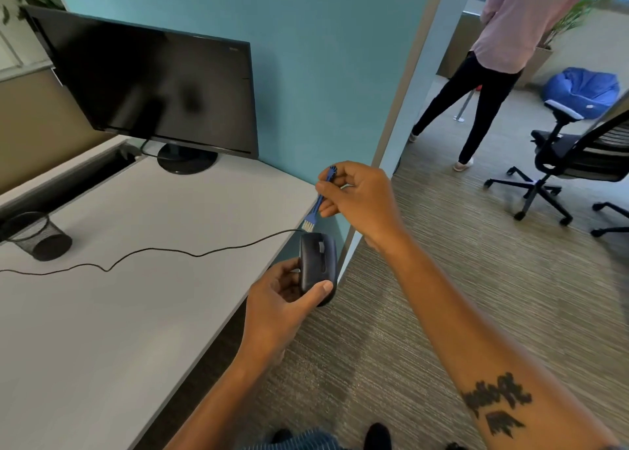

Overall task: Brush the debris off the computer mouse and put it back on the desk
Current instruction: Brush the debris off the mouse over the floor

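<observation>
My left hand [282, 300] grips a black wired computer mouse [317, 262], held off the desk just past its right edge with the buttons facing up. Its black cable [153, 250] trails left across the white desk [119, 296]. My right hand [357, 199] pinches a small blue brush [318, 204] by its handle. The pale bristles point down, just above the front end of the mouse and nearly touching it.
A black monitor [153, 82] stands at the back of the desk before a teal partition [306, 75]. A black mesh cup [37, 237] lies on its side at the left. A person [493, 58] stands on the carpet at right, near office chairs [561, 163] and a blue beanbag [582, 87].
</observation>
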Demonstrator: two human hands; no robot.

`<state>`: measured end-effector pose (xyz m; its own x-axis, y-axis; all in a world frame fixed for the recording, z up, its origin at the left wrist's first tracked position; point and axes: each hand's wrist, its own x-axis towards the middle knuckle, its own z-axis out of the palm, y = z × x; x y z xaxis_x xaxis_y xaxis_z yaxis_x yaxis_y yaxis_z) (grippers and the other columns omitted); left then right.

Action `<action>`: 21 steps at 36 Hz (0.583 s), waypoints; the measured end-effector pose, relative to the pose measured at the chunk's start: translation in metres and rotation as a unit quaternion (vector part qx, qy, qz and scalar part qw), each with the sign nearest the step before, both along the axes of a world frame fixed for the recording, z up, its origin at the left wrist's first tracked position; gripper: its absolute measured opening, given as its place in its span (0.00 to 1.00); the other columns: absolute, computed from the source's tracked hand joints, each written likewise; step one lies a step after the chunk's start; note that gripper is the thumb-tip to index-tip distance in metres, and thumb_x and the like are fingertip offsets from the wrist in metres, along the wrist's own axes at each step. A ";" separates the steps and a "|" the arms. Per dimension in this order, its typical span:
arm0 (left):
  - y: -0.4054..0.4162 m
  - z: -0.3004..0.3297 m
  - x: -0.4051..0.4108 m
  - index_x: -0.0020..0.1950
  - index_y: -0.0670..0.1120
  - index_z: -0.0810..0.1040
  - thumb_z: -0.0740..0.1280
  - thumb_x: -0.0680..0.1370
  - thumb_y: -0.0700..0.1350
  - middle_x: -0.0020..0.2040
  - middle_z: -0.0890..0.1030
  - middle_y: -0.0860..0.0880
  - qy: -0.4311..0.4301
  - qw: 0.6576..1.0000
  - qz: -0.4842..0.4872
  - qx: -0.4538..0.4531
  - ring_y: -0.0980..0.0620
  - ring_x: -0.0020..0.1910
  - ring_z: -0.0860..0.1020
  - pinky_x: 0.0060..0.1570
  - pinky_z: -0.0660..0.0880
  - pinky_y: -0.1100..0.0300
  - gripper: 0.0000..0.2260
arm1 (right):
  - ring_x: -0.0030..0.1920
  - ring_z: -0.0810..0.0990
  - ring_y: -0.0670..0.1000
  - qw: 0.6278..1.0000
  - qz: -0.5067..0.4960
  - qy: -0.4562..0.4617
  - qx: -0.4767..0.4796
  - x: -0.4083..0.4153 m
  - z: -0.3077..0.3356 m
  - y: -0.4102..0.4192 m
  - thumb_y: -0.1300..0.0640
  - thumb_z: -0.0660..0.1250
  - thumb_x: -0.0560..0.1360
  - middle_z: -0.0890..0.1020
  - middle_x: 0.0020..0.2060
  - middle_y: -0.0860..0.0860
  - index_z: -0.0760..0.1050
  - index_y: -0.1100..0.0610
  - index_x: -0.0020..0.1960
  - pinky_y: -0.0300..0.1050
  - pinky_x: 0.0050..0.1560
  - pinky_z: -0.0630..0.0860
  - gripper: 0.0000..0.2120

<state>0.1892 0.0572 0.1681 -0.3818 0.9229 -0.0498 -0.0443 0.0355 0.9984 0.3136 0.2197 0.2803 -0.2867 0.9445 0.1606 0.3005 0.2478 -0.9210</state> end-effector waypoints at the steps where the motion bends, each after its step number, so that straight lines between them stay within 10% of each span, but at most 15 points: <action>1: 0.000 0.001 0.000 0.67 0.57 0.86 0.86 0.68 0.62 0.56 0.92 0.59 -0.001 1.000 -0.002 0.002 0.57 0.55 0.91 0.53 0.86 0.65 0.30 | 0.33 0.89 0.52 1.000 0.015 -0.002 -0.012 -0.001 0.000 0.000 0.64 0.77 0.81 0.89 0.40 0.55 0.86 0.61 0.55 0.45 0.39 0.88 0.04; 21: -0.006 0.000 -0.001 0.67 0.58 0.87 0.87 0.69 0.61 0.57 0.92 0.58 0.010 1.000 -0.013 0.003 0.56 0.56 0.91 0.55 0.87 0.63 0.28 | 0.37 0.90 0.58 0.997 -0.006 -0.064 0.043 -0.009 -0.003 0.005 0.63 0.76 0.82 0.88 0.44 0.60 0.86 0.64 0.56 0.60 0.46 0.89 0.04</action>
